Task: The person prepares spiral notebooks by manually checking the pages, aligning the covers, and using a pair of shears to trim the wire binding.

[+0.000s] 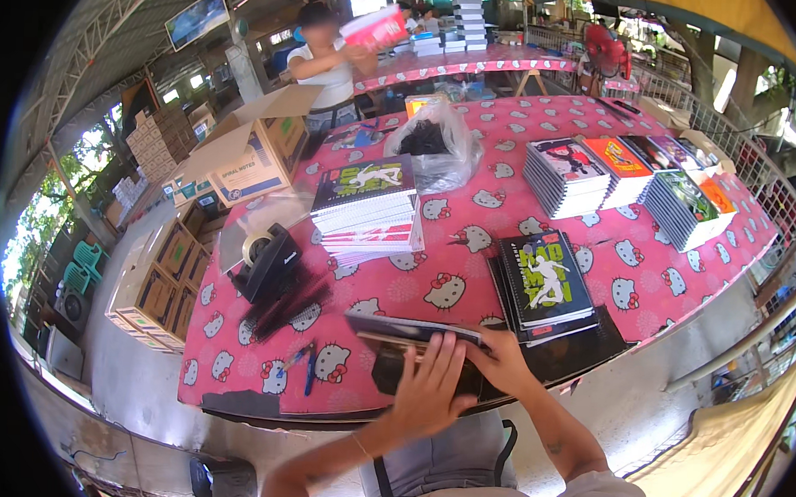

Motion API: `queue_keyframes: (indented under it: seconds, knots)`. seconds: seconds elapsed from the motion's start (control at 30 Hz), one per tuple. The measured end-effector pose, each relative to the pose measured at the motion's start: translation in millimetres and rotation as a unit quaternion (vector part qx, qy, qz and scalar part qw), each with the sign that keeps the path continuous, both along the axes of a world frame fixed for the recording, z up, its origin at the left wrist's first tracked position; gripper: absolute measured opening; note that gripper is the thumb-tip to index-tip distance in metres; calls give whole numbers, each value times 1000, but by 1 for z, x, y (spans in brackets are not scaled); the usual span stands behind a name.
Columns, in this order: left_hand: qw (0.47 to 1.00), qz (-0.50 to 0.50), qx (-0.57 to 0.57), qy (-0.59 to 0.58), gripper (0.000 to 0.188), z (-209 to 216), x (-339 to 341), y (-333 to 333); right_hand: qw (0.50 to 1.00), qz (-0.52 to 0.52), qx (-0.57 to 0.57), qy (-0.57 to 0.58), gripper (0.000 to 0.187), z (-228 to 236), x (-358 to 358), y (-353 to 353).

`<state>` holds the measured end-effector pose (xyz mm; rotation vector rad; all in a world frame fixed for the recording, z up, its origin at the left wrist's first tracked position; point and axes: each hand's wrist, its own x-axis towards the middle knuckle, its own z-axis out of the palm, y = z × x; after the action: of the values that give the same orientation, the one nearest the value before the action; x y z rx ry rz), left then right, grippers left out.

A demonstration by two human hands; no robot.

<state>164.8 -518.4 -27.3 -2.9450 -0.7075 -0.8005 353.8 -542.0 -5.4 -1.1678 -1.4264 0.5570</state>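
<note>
A dark spiral notebook (381, 323) stands on its long edge at the table's near side, its wire binding along the top. My right hand (500, 360) is closed round its right end. Against its near face lies my left hand (432, 379), fingers stretched out and thumb apart. Whether more than one notebook is held I cannot tell. Just right of my hands, a small pile of black notebooks (547, 282) with a green and white cover design lies on a black sheet (580, 354). Farther left stands a taller stack of similar notebooks (364, 211).
A black tape dispenser (268, 265) and blue pens (310, 371) lie left on the pink table cover (449, 291). Behind are a clear plastic bag (460, 153), notebook stacks (565, 180) and an open carton (251, 162). Across the table a person (330, 77) holds a red-white item.
</note>
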Motion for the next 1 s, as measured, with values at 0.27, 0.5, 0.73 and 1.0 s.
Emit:
queue_keyframes:
  seconds: [0.27, 0.5, 0.73, 1.0]
  knots:
    - [755, 45, -597, -267, 69, 16, -73, 20, 973, 55, 155, -163, 43, -5, -56, -36]
    - [939, 332, -84, 29, 62, -46, -183, 70, 899, -78, 221, -369, 49, -9, -107, 38]
    - [914, 377, -146, -30, 51, -24, -206, 69, 901, -93, 201, -374, 35, 49, -112, 52]
    - [575, 83, -659, -478, 43, 39, -125, 4, 885, 14, 102, -454, 31, 60, -100, 71]
